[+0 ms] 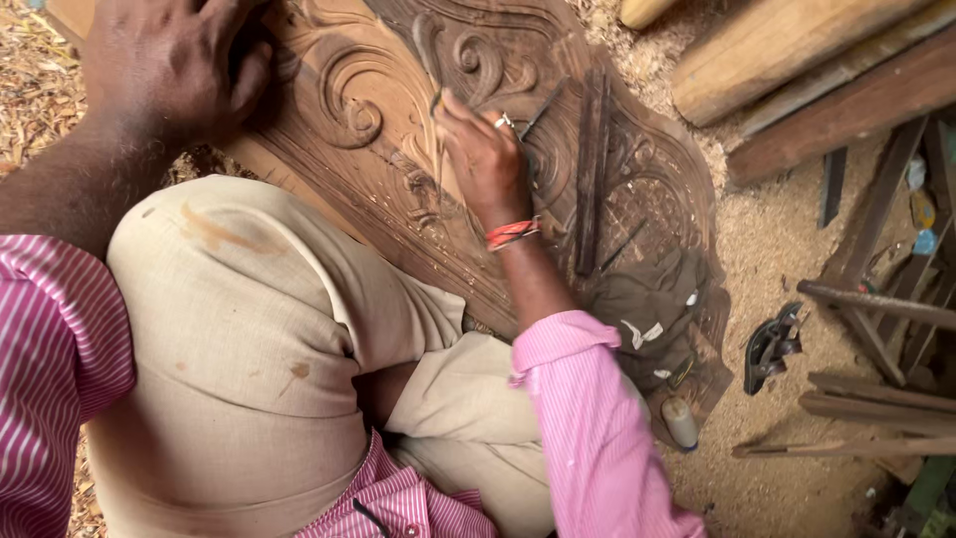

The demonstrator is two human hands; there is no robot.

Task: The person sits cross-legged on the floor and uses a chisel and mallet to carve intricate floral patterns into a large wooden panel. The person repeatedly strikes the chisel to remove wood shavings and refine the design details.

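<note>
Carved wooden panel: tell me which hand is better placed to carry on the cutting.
Probably the right. The right hand holds a thin tool with its tip on the carved wooden panel. The left hand only rests flat on the panel's upper edge, with no tool visible.

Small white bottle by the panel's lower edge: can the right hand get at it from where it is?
Probably yes. The right hand is busy holding a thin tool on the carved panel, but nothing blocks the way back to the bottle.

Carved panel [398, 120] top beyond frame edge.
</note>
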